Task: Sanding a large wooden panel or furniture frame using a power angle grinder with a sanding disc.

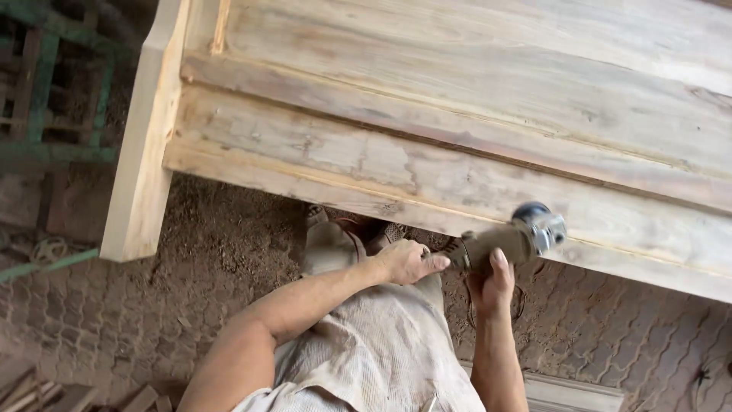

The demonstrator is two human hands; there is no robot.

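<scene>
A dusty angle grinder (512, 238) presses its round metal head against the lower edge of a large pale wooden panel (457, 122) with raised mouldings. My right hand (492, 284) grips the grinder's body from below. My left hand (408, 262) holds the rear end of the grinder, fingers curled toward it. The panel's thick side post (145, 145) runs down the left.
Brown sawdust covers the patterned paved floor (229, 252). A green metal frame (53, 84) stands at the far left. Scrap wood pieces (46, 393) lie at the bottom left. My legs in pale dusty trousers (381, 343) and a shoe (328, 244) are below the panel.
</scene>
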